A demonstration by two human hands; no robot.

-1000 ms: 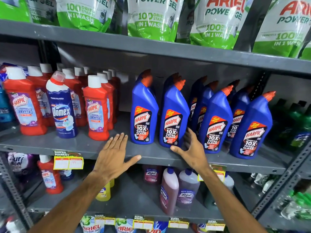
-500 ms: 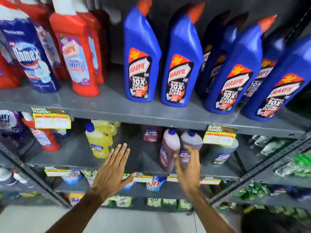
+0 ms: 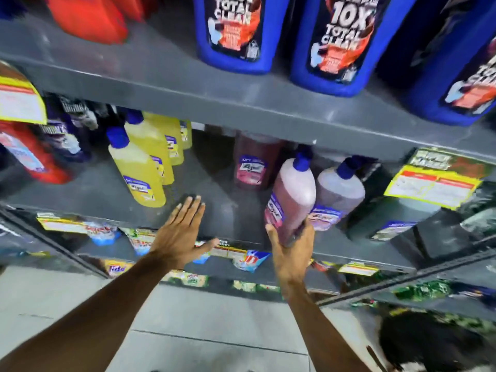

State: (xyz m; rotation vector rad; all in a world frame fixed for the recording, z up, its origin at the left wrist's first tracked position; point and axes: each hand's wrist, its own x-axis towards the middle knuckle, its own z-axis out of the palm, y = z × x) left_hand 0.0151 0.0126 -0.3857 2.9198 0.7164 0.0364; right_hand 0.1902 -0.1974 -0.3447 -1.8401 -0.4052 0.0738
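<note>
My right hand (image 3: 291, 251) grips the base of a pink bottle with a blue cap (image 3: 294, 191), which leans left at the front of the lower grey shelf (image 3: 228, 216). Right beside it stands a paler lilac bottle with a blue cap (image 3: 338, 191). My left hand (image 3: 182, 234) is spread flat with straight fingers over the bare middle of that shelf and holds nothing. Several yellow bottles with blue caps (image 3: 139, 167) stand to the left of my left hand. A darker pink bottle (image 3: 252, 162) stands further back.
The upper grey shelf (image 3: 241, 103) carries blue Harpic bottles (image 3: 236, 30) and red bottles (image 3: 88, 17) just above my hands. Yellow price tags (image 3: 432, 183) hang on shelf edges. Sachets lie on lower shelves (image 3: 249, 260). A diagonal shelf brace (image 3: 429, 272) runs at the right.
The view dropped from the Harpic shelf to the shelf below. Both hands moved down and forward; my right hand took hold of the pink bottle and tilted it.
</note>
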